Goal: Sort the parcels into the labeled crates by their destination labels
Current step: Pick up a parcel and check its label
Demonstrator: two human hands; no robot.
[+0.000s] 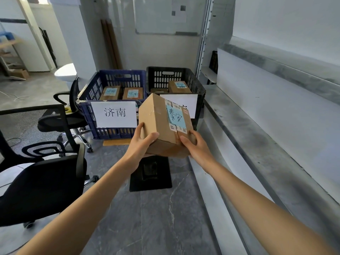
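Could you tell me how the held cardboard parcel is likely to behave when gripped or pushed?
The parcel probably stays stiff: its faces look flat under the left hand and right hand. It seems fairly light, held tilted in mid-air by its near edge. Flat-sided, it should slide, not roll.

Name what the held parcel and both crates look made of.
The parcel: brown cardboard, matte, with creased edges and a taped seam. The blue crate and black crate: probably moulded plastic, slightly glossy, judging by the uniform slotted walls and cut-out handles.
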